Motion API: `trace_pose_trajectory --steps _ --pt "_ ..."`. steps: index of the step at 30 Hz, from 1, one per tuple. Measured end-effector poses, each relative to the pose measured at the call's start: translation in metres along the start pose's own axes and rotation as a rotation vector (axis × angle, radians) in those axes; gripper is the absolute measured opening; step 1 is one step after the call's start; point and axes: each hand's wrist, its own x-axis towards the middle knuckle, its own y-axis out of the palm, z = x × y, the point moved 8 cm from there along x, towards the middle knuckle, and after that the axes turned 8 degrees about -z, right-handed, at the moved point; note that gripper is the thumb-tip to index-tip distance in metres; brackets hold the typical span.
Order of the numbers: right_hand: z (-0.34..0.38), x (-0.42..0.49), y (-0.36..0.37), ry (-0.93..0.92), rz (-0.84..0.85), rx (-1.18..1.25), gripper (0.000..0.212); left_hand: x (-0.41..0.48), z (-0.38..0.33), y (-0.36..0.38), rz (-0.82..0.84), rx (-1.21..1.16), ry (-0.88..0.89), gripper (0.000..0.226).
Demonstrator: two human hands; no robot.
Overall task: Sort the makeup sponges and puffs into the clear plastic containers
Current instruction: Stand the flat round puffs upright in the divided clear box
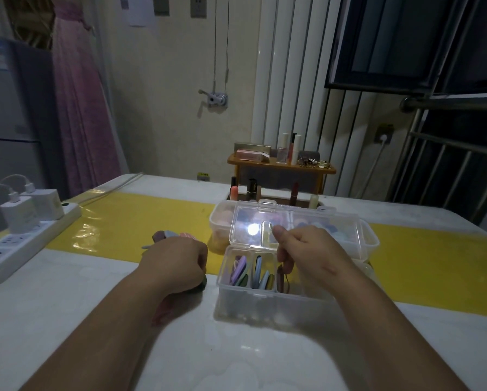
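A clear plastic container stands open in front of me, its lid raised. Its divided compartments hold thin puffs on edge: purple and green, blue. My right hand hovers over the right compartment, its fingers pinched on a brown puff that stands in that compartment. My left hand rests on the table left of the box, closed around a dark green puff. A small pile of loose puffs lies behind that hand. A second clear container with pink sponges sits behind the lid.
A white power strip with chargers lies at the left edge. Lipsticks and a small wooden shelf of cosmetics stand at the table's far side. A yellow strip crosses the white table.
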Motion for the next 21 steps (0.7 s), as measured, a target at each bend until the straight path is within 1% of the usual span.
trace_pose_trajectory --steps 4,8,9,11,15,18,21 --pt "0.003 0.0 -0.004 -0.014 -0.038 0.017 0.059 -0.001 -0.003 -0.003 -0.022 -0.011 0.025 0.014" --pt "0.004 0.0 -0.006 -0.017 -0.08 0.043 0.057 0.002 0.0 0.0 -0.015 -0.044 0.003 0.035" --pt "0.005 0.0 -0.007 -0.019 -0.09 0.047 0.057 0.002 0.001 0.001 -0.016 -0.067 -0.005 0.036" --pt "0.005 0.0 -0.006 -0.023 -0.093 0.052 0.057 0.003 0.002 -0.002 -0.039 -0.102 -0.005 0.032" --pt "0.005 0.0 -0.005 -0.017 -0.088 0.061 0.058 0.002 -0.001 -0.011 -0.107 -0.129 0.015 0.034" --pt "0.005 0.0 -0.005 -0.017 -0.088 0.067 0.058 0.003 0.001 -0.012 -0.137 -0.18 -0.006 0.031" --pt "0.005 0.0 -0.006 -0.017 -0.093 0.074 0.058 0.003 0.003 -0.021 -0.239 -0.233 -0.035 0.024"
